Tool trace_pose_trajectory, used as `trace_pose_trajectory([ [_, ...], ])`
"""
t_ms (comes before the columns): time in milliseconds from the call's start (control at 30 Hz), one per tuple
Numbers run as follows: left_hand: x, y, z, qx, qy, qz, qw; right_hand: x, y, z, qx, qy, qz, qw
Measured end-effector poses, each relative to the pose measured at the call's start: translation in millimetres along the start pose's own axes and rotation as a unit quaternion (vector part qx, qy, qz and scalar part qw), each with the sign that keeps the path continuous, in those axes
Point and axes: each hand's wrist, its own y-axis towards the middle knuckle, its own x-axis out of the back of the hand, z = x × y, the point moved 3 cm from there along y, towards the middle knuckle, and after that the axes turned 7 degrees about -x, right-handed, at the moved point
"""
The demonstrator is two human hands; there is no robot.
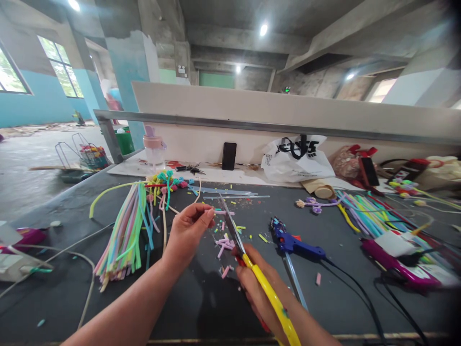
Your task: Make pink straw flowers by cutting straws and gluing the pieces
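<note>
My left hand (192,230) pinches a thin lilac pipe cleaner (224,212), whose short end sticks out to the right of the fingertips. In my right hand (255,283) is a pair of scissors (270,290) with yellow handles, its blades pointing up and away from me. The blades cross close to the lilac end; whether they touch it I cannot tell. Below the blades lies a small heap of cut lilac pieces (225,244). Left of my left hand rests a big bundle of pastel pipe cleaners (124,235).
A blue glue gun (297,245) with a clear glue stick (296,281) lies at right, its cord trailing forward. Behind stand a phone (229,156), a white bag (295,161) and a pink-lidded bottle (154,149). More pipe cleaners (367,214) and a purple device (399,266) lie far right.
</note>
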Motion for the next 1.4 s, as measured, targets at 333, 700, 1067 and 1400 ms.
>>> trace_pose_trajectory([
  [333, -0.2, -2.1, 4.4, -0.011, 0.077, 0.014, 0.997, 0.2, -5.5, 1.8, 0.028, -0.063, 0.016, 0.998],
  [700, -4.9, -4.0, 0.9, -0.027, 0.125, 0.027, 0.991, -0.3, -2.1, 1.1, 0.023, -0.064, 0.011, 0.998],
  [1067, -5.2, -5.9, -1.1, -0.021, 0.117, 0.044, 0.992, -1.8, -2.9, 2.2, 0.036, -0.049, -0.002, 0.998],
  [1400, -3.7, -5.2, 2.5, 0.006, 0.071, 0.04, 0.997, -2.7, -1.4, -1.5, 0.02, -0.034, -0.004, 0.999],
])
